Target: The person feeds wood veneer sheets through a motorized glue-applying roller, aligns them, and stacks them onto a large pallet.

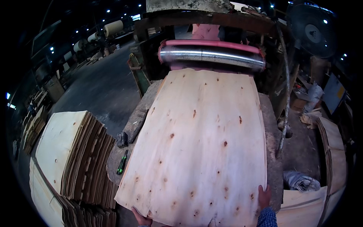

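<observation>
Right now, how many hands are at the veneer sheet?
2: the left hand at the near edge of the veneer sheet, toward its left corner; the right hand at its right edge. The metal roller may hide others.

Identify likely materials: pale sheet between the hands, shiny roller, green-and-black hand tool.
Sheet: wood veneer, bare and matt; brown knots and faint grain show.
Roller: probably polished metal, judging by the bright, silvery highlights.
Hand tool: casing possibly plastic, given the vivid green on black; finish too small to tell.
</observation>
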{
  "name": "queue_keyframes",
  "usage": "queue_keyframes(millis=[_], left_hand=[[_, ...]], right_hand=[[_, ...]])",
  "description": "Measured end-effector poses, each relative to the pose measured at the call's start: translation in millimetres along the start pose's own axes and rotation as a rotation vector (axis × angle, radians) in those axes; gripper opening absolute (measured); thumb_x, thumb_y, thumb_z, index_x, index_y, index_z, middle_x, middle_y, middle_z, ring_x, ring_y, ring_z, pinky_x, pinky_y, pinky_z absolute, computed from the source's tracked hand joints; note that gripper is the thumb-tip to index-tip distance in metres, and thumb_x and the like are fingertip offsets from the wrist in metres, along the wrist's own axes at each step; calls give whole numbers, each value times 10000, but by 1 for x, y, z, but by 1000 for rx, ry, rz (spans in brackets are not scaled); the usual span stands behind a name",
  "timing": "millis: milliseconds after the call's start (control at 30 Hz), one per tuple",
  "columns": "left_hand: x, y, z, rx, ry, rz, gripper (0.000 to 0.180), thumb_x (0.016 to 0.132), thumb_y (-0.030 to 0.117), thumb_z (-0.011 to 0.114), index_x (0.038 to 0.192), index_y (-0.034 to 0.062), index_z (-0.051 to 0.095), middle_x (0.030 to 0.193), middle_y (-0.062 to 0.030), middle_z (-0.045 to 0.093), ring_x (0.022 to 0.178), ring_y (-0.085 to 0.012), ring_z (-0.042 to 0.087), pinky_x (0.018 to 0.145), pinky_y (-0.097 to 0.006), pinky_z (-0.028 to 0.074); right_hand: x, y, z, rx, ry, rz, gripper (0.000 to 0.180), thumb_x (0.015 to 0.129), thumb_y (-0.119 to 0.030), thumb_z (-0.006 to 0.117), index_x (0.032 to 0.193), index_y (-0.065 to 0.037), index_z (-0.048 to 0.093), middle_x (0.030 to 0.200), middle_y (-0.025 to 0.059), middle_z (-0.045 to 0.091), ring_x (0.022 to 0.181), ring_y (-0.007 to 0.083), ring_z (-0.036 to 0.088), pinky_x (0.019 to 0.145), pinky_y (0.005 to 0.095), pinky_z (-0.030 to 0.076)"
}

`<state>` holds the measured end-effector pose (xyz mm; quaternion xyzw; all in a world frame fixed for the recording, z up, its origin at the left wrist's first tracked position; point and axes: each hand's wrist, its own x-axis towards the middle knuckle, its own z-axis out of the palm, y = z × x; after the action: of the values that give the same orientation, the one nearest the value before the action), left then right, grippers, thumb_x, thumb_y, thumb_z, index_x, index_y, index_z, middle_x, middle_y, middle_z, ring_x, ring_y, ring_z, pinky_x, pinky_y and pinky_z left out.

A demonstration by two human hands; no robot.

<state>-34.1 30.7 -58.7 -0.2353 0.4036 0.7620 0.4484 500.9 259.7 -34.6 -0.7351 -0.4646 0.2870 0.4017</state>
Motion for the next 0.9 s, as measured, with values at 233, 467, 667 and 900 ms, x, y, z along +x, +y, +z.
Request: queue_keyframes(millis=[233, 467, 667, 900], left_hand=[[30, 9, -21, 148, -167, 92, 669, 946, 621, 331, 1405, 140, 403, 1394, -73, 484, 1223, -333, 496, 989, -517, 432], [52, 11, -42, 187, -241, 45, 636, 959, 592, 348, 1390, 129, 419, 1375, -75, 502, 1217, -329, 500, 971, -517, 444], [-7, 47, -19, 827, -41, -130, 570, 894, 572, 531, 1049, 28, 598, 913, -114, 699, 705, -192, 673, 530, -307, 506], [-45, 63, 9, 882, -217, -99, 351, 933, 369, 589, 951, 19, 616, 814, -96, 694, 658, -179, 668, 549, -261, 531]], right_hand=[[-19, -6, 15, -564, 156, -322, 453, 840, -150, 619, 1216, 73, 504, 1157, 259, 551, 1087, 413, 521, 952, 461, 413], [-26, -14, 5, -645, 121, -465, 410, 814, -166, 638, 1141, 67, 554, 1149, 247, 562, 1084, 403, 532, 937, 453, 425], [-42, -37, -24, -688, -66, -205, 245, 756, -138, 633, 896, 63, 632, 945, 223, 646, 907, 392, 609, 825, 466, 475], [-49, -85, -59, -308, -49, -21, 305, 726, -171, 670, 939, 48, 664, 797, 156, 668, 727, 232, 639, 695, 338, 509]])
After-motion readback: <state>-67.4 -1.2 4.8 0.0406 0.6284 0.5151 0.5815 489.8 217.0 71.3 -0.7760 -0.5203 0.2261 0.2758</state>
